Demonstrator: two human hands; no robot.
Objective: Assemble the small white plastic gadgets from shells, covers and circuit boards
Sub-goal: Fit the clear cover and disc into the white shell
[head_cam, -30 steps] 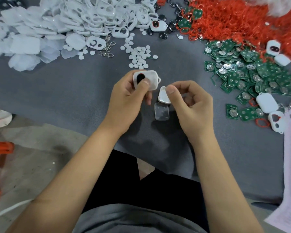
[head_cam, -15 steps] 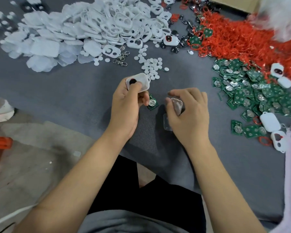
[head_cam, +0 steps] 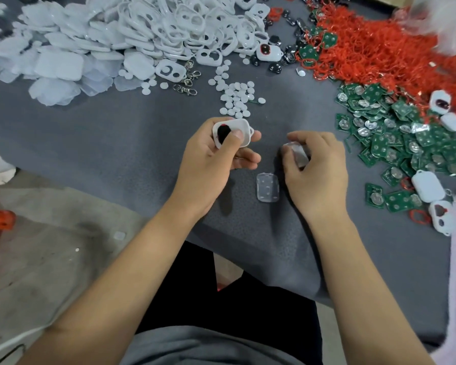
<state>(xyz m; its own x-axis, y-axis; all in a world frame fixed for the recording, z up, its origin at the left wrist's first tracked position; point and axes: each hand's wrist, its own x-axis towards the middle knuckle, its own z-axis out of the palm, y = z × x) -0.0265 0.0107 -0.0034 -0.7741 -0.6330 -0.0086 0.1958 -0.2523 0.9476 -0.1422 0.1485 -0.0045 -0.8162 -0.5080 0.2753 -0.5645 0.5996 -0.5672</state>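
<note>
Presently, a white shell (head_cam: 233, 133) with a black oval insert showing in its front is held in the left hand (head_cam: 211, 159), its long axis running roughly left to right with a slight upward tilt and its small loop end pointing right. It is pinched between the thumb, laid across its face, and the curled fingers behind it, above the grey table (head_cam: 116, 143). The right hand (head_cam: 316, 164) is held palm down just beside, fingers curled around a translucent cover (head_cam: 296, 154) that is seen edge-on and partly hidden. A second clear cover (head_cam: 267, 187) lies flat on the table between the two wrists, long axis pointing away from the person. Green circuit boards (head_cam: 406, 143) are heaped to the right, white shells and covers (head_cam: 142, 35) are piled at the far left, and red rings (head_cam: 379, 48) are massed at the far right.
</note>
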